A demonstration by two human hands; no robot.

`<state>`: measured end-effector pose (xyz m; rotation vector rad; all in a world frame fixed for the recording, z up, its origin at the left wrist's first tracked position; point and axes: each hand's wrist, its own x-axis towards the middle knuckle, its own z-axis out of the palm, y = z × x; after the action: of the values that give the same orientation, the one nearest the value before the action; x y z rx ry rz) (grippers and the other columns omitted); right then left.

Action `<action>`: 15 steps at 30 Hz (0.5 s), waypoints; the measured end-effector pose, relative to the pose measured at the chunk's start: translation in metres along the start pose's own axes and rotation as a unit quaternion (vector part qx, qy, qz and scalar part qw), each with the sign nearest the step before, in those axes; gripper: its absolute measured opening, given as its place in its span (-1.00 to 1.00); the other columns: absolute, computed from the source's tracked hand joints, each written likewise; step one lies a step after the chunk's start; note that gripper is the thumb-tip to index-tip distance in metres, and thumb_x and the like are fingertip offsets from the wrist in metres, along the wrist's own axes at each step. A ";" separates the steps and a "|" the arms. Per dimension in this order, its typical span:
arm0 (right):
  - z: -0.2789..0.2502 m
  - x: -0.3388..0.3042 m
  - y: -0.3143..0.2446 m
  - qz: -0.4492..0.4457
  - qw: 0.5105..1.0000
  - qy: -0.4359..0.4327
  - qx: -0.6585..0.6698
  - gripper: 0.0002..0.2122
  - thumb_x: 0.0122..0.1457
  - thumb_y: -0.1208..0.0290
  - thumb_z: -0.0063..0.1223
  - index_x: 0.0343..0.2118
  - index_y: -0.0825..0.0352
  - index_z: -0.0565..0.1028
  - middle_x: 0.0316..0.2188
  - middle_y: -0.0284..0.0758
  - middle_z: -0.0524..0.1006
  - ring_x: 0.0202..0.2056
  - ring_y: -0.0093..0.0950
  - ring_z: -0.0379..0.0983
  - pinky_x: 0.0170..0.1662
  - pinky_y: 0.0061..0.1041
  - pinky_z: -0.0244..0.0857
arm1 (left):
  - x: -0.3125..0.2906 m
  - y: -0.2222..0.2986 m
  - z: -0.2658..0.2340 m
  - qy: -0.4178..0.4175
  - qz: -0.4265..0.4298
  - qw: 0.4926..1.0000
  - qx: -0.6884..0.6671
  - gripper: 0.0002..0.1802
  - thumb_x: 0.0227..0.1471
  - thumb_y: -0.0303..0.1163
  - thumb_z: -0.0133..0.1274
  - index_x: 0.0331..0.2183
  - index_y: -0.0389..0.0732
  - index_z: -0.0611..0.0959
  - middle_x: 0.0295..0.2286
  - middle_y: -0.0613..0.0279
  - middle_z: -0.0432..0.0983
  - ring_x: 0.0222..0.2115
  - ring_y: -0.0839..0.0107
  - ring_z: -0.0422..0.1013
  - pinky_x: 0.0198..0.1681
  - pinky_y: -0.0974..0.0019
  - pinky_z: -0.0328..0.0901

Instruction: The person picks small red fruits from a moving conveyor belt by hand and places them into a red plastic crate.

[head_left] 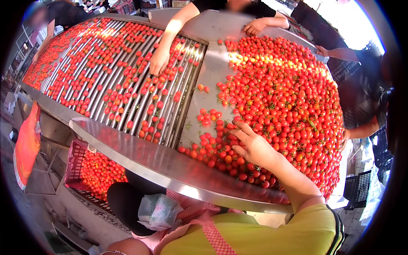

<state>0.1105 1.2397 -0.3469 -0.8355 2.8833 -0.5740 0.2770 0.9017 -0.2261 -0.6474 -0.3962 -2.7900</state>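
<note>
My right hand (254,146) reaches over the near left edge of a big heap of cherry tomatoes (289,102) on a steel sorting table (214,70). Its fingers are spread, palm down, with the fingertips close to the tomatoes at the edge. Whether they touch any is hard to see. Small groups of loose tomatoes (208,117) lie on bare metal just beyond the fingertips. A bit of bare skin shows at the lower edge on my left, but my left hand is out of view.
A roller conveyor (119,80) with scattered tomatoes adjoins the table's left side. A co-worker's hand (160,61) reaches onto the rollers; other people stand around the far and right sides. Below the steel rim (140,157) is a red crate (76,163) of tomatoes. Black crates (357,189) stand right.
</note>
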 end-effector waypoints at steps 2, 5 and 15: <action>0.002 0.000 0.004 -0.001 1.000 0.005 0.004 -0.60 0.08 0.41 0.11 0.00 0.33 0.36 0.12 -0.01 0.21 -0.08 -0.04 0.39 -0.09 -0.26 0.37 | -0.003 -0.008 -0.028 0.068 0.020 0.992 0.107 -0.87 0.02 -0.48 -0.03 -0.39 -0.27 0.60 -0.41 0.19 0.53 -0.50 0.35 0.47 -0.37 0.30 0.32; 0.002 0.001 0.003 0.022 1.000 -0.007 0.016 -0.60 0.05 0.46 0.08 -0.01 0.33 0.35 0.09 -0.05 0.23 -0.09 -0.06 0.37 -0.10 -0.26 0.36 | -0.012 -0.023 -0.068 0.149 0.022 0.957 0.246 -0.86 0.02 -0.48 -0.04 -0.36 -0.28 0.59 -0.40 0.18 0.53 -0.48 0.35 0.46 -0.34 0.30 0.32; 0.010 0.004 0.013 0.021 1.000 -0.005 0.008 -0.61 0.06 0.44 0.09 -0.01 0.31 0.36 0.08 -0.05 0.25 -0.10 -0.06 0.39 -0.11 -0.27 0.38 | -0.029 -0.047 -0.138 0.266 -0.012 0.858 0.439 -0.82 0.02 -0.49 -0.05 -0.29 -0.31 0.56 -0.34 0.12 0.50 -0.39 0.34 0.44 -0.27 0.30 0.31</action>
<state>0.1023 1.2450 -0.3608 -0.7715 2.8747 -0.5865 0.2343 0.9069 -0.3681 0.3312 -1.3941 -2.2633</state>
